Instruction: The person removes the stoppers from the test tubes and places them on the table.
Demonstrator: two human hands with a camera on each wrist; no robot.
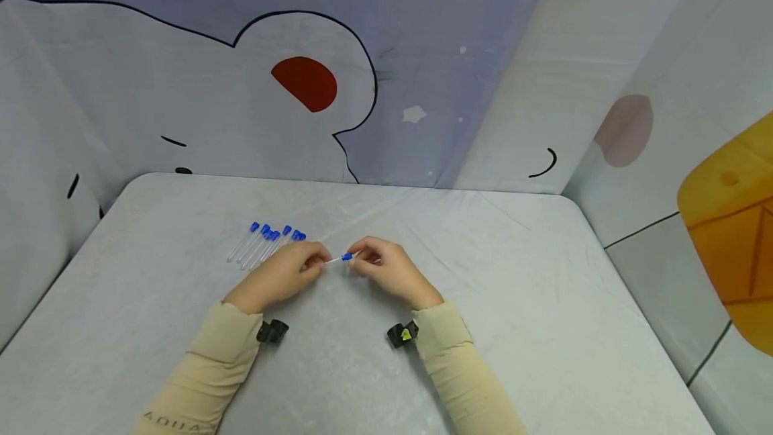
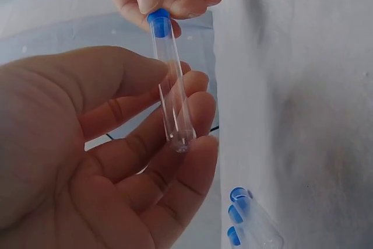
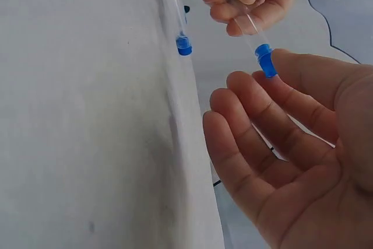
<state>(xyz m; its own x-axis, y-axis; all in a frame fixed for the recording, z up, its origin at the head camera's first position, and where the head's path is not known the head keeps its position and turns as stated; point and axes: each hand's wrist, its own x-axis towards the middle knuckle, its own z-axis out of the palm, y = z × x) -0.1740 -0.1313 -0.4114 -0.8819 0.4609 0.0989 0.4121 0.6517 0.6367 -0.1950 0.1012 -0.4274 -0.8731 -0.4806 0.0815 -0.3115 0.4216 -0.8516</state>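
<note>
Test tube (image 2: 178, 94) in both hands, held above the surface (image 1: 543, 301) between them, its blue cap (image 3: 266, 61) seated in the mouth and pointing to the person's right. The left hand's (image 1: 284, 274) grip pinches the clear barrel between thumb and fingers; the right hand's (image 1: 389, 270) grip has the cap between thumb and index finger, its other fingers spread clear. The other capped tubes (image 1: 260, 247) lie side by side on the surface, just beyond the left hand.

The step in hand looks like work at the cap end; whether the cap is being pressed in, loosened or merely steadied, I cannot tell. As I judge it, the next move calls for a firm left pinch on the smooth barrel and a right-hand push, pull or twist kept in line with the tube, so that it neither tilts nor slips.
</note>
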